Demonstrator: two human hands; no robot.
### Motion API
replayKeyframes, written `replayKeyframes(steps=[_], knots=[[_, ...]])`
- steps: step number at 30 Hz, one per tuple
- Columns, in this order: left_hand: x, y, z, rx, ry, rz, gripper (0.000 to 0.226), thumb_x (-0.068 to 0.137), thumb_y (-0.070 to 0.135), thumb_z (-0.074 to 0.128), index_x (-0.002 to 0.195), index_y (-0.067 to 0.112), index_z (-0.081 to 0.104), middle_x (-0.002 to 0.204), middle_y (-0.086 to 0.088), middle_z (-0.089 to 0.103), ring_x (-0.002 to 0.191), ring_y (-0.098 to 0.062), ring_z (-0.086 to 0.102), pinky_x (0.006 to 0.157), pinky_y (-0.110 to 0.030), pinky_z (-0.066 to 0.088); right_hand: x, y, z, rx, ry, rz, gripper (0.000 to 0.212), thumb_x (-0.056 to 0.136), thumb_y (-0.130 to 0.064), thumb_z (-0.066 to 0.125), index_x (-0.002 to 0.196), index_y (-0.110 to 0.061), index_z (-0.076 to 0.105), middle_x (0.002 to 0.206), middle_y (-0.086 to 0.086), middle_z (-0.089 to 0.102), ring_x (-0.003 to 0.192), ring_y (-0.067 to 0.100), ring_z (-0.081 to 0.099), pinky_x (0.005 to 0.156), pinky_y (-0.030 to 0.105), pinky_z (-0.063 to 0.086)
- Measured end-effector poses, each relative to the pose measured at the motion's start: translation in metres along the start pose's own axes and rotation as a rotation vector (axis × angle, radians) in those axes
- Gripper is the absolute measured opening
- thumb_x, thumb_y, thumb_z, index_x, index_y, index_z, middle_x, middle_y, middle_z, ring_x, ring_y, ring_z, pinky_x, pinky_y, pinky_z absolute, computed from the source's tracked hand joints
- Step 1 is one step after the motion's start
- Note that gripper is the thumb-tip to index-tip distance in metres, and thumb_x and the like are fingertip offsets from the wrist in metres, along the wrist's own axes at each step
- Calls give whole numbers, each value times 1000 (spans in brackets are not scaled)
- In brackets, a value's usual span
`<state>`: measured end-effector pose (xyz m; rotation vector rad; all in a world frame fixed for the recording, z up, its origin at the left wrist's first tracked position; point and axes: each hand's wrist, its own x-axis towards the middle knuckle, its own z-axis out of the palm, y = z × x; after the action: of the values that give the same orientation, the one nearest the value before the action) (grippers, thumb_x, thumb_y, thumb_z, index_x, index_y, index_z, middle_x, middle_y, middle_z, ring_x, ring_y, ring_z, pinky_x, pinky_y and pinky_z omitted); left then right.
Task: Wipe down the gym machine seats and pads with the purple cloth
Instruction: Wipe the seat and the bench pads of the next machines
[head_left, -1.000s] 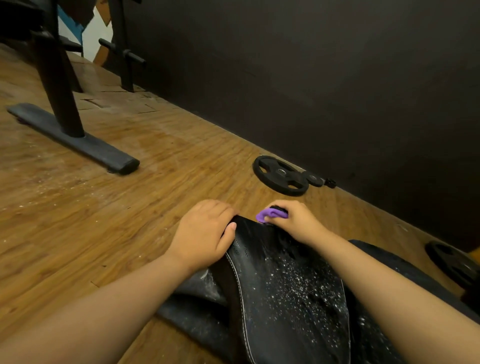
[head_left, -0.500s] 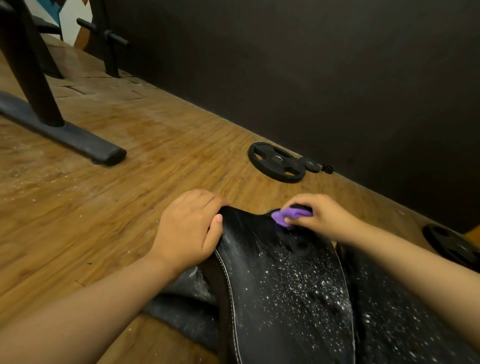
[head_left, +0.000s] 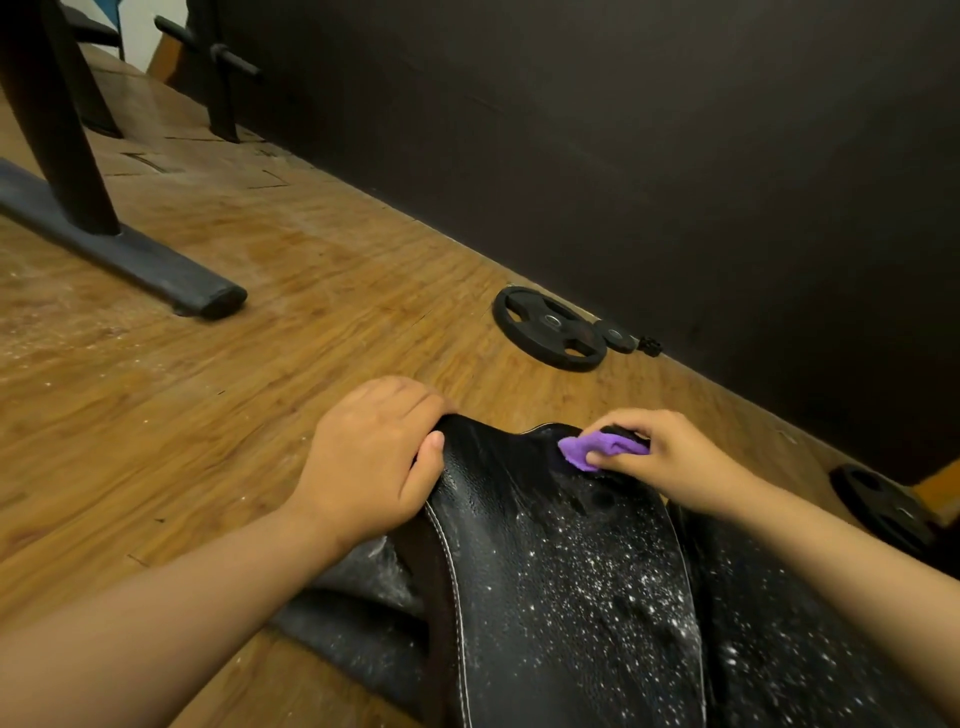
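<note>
- So, far left: dark machine foot (head_left: 156, 275) w/ its upright post sits flat on the wood floor (head_left: 311, 312); white dust specks on the boards near it.
- Left hand (head_left: 374, 457): fingers curled over the top-left corner of the black pad (head_left: 561, 571), thumb on its face, gripping it. Same hold as a sec ago, so it's prob. steadying the pad.
- Black pad: stitched seam down its left side, white specks thick over the middle & lower face. Strip near the top edge looks darker & cleaner, though glare makes that hard to call.
- Weight plate (head_left: 550, 330) lies flat on the floor beyond the pad, by the dark wall (head_left: 675, 156), well apart from both hands.
- Purple cloth (head_left: 597, 449): bunched, pressed on the pad's top edge, right of centre. A sec ago it was just beside the left hand; now there's a clear gap, so the wipe has run rightwards along the top.
- Right hand (head_left: 675, 457): thumb & fingers pinch the cloth, closed on it.
- Second pad (head_left: 779, 649): just right of the first, also speckled, cloth not on it.
- Far right: another weight plate (head_left: 883, 509) on the floor.
- Meaning, imo: top edge nearly done; most of the face + the second pad left to do, so the task is at an early stage.
</note>
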<state>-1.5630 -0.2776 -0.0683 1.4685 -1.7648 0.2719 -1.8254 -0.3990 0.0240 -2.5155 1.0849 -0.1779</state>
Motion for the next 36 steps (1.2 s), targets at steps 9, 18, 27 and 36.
replayKeyframes(steps=[9,18,27,36], knots=[[0,1,-3,19,-41,-11,39,91,29,33,103,12,66,97,-2,66,94,-25,61,85,-37,44,62,-14,9,-117,-39,39,8,87,-18,68,90,-25,67,92,-8,66,89,7,60,79,26,46],[0,-2,-1,9,-54,-14,41,91,30,33,103,12,67,98,-2,67,94,-24,61,84,-34,42,25,-22,2,69,-60,-11,11,84,-20,72,95,-19,70,94,-2,70,90,14,65,87,37,52],[-1,-3,-1,-23,-96,-40,41,91,33,35,107,9,65,102,-5,65,96,-26,59,87,-37,44,6,-75,36,134,57,-199,14,83,-14,73,95,-20,71,91,-10,69,88,4,63,79,19,46],[-1,-4,-3,-12,-110,-25,44,91,35,34,108,7,63,103,-8,64,96,-28,57,87,-37,42,27,-90,45,80,182,-216,16,82,-11,73,96,-18,72,91,-11,69,88,1,61,78,15,44]])
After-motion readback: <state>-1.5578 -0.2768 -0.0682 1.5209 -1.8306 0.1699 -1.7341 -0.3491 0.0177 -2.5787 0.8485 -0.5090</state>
